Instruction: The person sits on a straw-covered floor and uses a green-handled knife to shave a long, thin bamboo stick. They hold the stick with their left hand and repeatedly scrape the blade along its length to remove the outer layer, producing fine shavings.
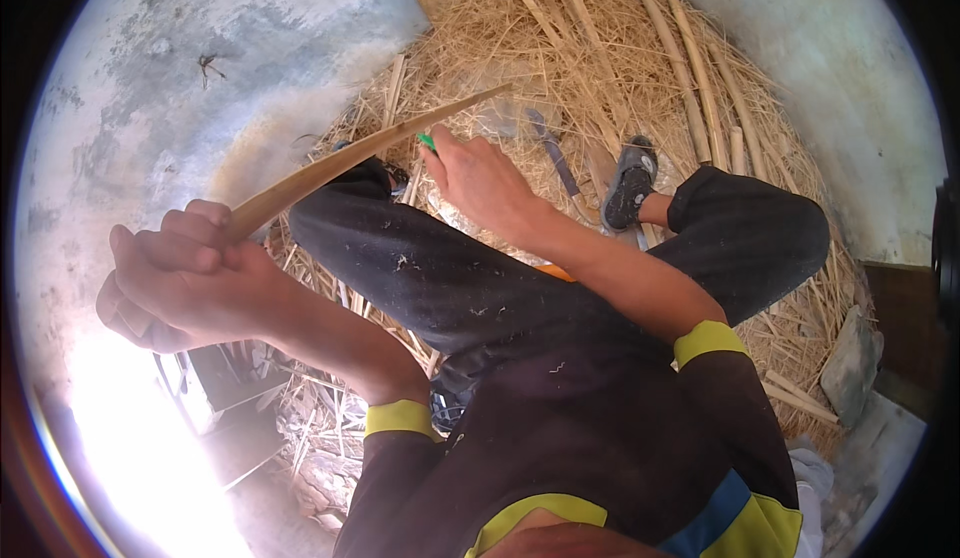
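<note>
My left hand (195, 283) is closed around the near, wider end of a long split bamboo strip (350, 154). The strip slants up and away to the right, over my bent left leg, and narrows to its far tip. Beside its far half, my right hand (485, 186) is closed on a small green-handled tool (427, 142). Only a bit of green shows past the fingers; the tool's working end cannot be made out. On the litter beyond my right hand lies a curved dark blade with a handle (556, 155).
Straw-like shavings (480, 18) cover the floor. Several bamboo poles (690, 73) lie at the far right, close to my shoe (631, 184). Pale walls (260, 68) stand on both sides. A flat stone (853, 366) leans at the right, and an orange object (555, 272) shows under my right forearm.
</note>
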The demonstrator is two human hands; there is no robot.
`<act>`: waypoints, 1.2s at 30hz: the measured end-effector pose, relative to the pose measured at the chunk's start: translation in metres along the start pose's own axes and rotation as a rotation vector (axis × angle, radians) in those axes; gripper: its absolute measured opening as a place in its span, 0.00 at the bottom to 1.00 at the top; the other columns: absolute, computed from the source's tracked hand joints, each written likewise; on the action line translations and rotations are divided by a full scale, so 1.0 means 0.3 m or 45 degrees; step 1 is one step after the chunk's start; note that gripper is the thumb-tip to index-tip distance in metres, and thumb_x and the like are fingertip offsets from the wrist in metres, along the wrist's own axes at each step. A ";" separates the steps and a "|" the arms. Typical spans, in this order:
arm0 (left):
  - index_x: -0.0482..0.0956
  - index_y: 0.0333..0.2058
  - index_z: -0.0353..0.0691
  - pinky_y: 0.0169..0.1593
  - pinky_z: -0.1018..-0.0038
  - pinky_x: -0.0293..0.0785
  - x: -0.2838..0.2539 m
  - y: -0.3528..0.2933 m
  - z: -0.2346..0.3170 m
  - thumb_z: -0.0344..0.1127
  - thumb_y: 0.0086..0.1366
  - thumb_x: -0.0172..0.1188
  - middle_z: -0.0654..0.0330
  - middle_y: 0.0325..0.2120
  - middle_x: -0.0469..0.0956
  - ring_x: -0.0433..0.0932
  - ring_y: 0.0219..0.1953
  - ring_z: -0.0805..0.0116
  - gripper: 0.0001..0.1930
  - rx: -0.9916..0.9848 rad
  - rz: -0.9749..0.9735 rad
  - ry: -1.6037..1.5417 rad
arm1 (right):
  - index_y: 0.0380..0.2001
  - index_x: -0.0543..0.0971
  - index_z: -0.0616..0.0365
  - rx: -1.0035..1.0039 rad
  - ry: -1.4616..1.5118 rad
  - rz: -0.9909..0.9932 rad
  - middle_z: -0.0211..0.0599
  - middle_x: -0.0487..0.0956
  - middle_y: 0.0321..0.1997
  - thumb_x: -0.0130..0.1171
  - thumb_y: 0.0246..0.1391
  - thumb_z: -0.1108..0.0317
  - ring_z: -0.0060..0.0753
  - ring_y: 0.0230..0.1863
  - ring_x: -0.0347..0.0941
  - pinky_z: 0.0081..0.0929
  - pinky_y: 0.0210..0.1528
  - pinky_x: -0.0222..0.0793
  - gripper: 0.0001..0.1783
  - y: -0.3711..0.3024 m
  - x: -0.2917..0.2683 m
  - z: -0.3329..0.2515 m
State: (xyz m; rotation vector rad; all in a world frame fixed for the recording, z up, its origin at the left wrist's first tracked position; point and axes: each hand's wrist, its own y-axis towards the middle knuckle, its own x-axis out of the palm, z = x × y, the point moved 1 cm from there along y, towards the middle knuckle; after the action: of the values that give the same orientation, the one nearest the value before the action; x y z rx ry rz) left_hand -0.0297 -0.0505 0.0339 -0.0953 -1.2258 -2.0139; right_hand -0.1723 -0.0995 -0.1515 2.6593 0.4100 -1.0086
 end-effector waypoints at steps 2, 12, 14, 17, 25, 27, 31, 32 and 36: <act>0.58 0.19 0.44 0.12 0.76 0.58 0.007 0.000 -0.007 0.20 0.56 0.52 0.66 0.05 0.53 0.48 0.05 0.79 0.14 0.019 -0.040 -0.033 | 0.42 0.70 0.73 0.145 -0.130 -0.092 0.54 0.76 0.19 0.44 0.64 0.64 0.47 0.19 0.75 0.40 0.23 0.72 0.18 0.024 0.066 0.126; 0.57 0.18 0.45 0.12 0.77 0.58 -0.012 0.001 0.003 0.21 0.58 0.52 0.67 0.04 0.53 0.46 0.06 0.80 0.16 -0.034 0.010 -0.022 | 0.40 0.70 0.68 0.008 0.053 0.112 0.55 0.74 0.17 0.47 0.62 0.62 0.59 0.20 0.73 0.49 0.24 0.68 0.16 0.026 0.053 0.042; 0.56 0.18 0.45 0.13 0.76 0.59 -0.023 0.016 -0.023 0.20 0.58 0.51 0.66 0.04 0.53 0.47 0.06 0.79 0.17 -0.035 0.038 -0.045 | 0.40 0.70 0.68 -0.039 -0.015 0.125 0.55 0.75 0.17 0.47 0.62 0.63 0.58 0.19 0.73 0.49 0.23 0.69 0.15 0.044 0.063 0.054; 0.55 0.17 0.46 0.14 0.75 0.59 -0.073 0.064 -0.037 0.19 0.58 0.51 0.67 0.04 0.53 0.47 0.06 0.79 0.18 -0.031 0.058 -0.016 | 0.39 0.71 0.69 -0.009 -0.150 0.075 0.56 0.75 0.18 0.47 0.61 0.65 0.58 0.21 0.75 0.48 0.26 0.72 0.14 0.054 0.082 0.047; 0.59 0.21 0.46 0.09 0.82 0.50 -0.052 0.036 -0.041 0.21 0.60 0.49 0.71 0.05 0.52 0.47 0.05 0.83 0.14 -0.060 0.069 -0.093 | 0.42 0.70 0.72 0.299 -0.152 -0.027 0.57 0.77 0.24 0.44 0.62 0.67 0.54 0.28 0.78 0.42 0.28 0.76 0.16 -0.045 0.130 0.200; 0.59 0.21 0.46 0.09 0.82 0.50 -0.041 0.042 -0.046 0.21 0.60 0.50 0.72 0.05 0.52 0.47 0.05 0.83 0.14 -0.038 0.074 -0.070 | 0.42 0.70 0.70 0.359 -0.138 -0.012 0.58 0.77 0.24 0.45 0.62 0.64 0.58 0.30 0.77 0.47 0.32 0.74 0.17 -0.043 0.085 0.178; 0.58 0.21 0.46 0.10 0.81 0.52 -0.068 0.047 -0.057 0.21 0.59 0.51 0.70 0.05 0.52 0.47 0.05 0.82 0.14 -0.035 0.035 -0.072 | 0.42 0.70 0.70 0.394 0.005 -0.014 0.58 0.77 0.24 0.46 0.63 0.62 0.59 0.30 0.77 0.47 0.33 0.73 0.18 -0.041 -0.044 0.042; 0.58 0.20 0.46 0.12 0.79 0.54 -0.087 0.054 -0.065 0.21 0.59 0.52 0.69 0.05 0.53 0.47 0.05 0.81 0.15 -0.031 0.003 -0.059 | 0.42 0.70 0.70 0.337 0.030 -0.070 0.58 0.77 0.24 0.46 0.63 0.62 0.59 0.30 0.77 0.47 0.32 0.73 0.18 -0.037 -0.050 0.024; 0.59 0.23 0.43 0.08 0.83 0.52 -0.058 0.049 -0.058 0.24 0.62 0.48 0.72 0.05 0.50 0.49 0.04 0.83 0.11 0.010 -0.043 -0.022 | 0.42 0.70 0.69 0.287 0.070 -0.189 0.55 0.77 0.22 0.46 0.62 0.62 0.57 0.27 0.77 0.46 0.30 0.72 0.17 0.027 0.031 0.062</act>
State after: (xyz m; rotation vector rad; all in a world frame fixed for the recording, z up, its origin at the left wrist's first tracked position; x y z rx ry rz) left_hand -0.0029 -0.0580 0.0280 -0.0886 -1.2538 -2.0412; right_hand -0.1739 -0.1118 -0.1701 2.8992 0.5424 -1.0845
